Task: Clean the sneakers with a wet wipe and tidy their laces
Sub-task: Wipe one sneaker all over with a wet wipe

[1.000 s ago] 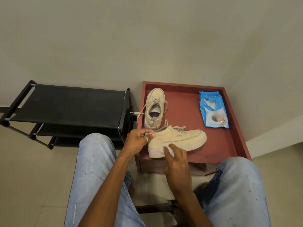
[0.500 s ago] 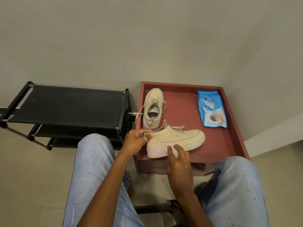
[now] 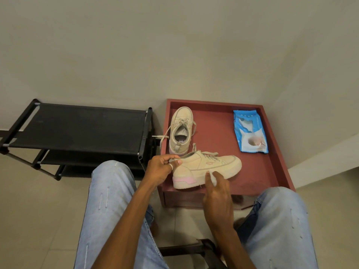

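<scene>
Right hand (image 3: 217, 193) has shifted toeward along the near sneaker (image 3: 206, 167) sole, pinching the wet wipe (image 3: 213, 180). Left hand (image 3: 161, 167) grips the heel (brace firmly); wipe with overlapping strokes.

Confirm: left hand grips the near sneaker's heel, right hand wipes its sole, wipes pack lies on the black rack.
Not the black rack: the head view shows the wipes pack lying in the red tray. The rest stands.

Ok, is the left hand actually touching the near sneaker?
Touching. In the head view the left hand grips the near sneaker by its heel collar, no gap; the right hand holds a wipe against its sole.
</scene>
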`<state>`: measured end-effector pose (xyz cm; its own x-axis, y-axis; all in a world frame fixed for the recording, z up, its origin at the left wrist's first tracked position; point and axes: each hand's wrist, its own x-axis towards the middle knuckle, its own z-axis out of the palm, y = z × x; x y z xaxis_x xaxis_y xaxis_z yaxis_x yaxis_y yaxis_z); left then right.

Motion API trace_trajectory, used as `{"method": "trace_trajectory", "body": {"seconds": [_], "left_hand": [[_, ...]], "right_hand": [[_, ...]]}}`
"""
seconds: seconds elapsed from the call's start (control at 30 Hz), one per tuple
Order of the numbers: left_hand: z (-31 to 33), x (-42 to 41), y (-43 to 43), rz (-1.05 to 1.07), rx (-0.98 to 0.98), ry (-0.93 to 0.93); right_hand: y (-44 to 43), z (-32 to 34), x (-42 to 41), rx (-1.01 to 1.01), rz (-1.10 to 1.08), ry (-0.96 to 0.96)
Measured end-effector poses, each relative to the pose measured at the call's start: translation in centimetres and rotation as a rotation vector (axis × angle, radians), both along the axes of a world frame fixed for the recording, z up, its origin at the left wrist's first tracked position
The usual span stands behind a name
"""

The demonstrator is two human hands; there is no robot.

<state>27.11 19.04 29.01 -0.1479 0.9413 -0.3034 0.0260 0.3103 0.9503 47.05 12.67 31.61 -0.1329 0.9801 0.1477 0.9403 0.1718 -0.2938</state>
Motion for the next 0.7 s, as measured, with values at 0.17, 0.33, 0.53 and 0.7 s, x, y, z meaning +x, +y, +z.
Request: {"method": "trace_trajectory", "body": {"seconds": [0.17, 0.33, 0.53, 0.7], "left_hand": [[-0.1, -0.1, 0.0, 0.009, -0.006, 0.015], [-0.3, -0.2, 0.1, 0.004, -0.023, 0.018], [0.0, 0.0, 0.1, 0.007, -0.012, 0.029], [0.0, 0.0, 0.0, 0.019, -0.031, 0.028]], "right_hand": [[-0.8, -0.5, -1.9, -0.008, 0.13, 0.053], [1.0, 0.1, 2.3, -0.008, -0.066, 0.022], [0.9, 0.0, 1.5, 0.056, -0.055, -0.007], [-0.6, -0.2, -1.4, 0.015, 0.106, 0.011]]}}
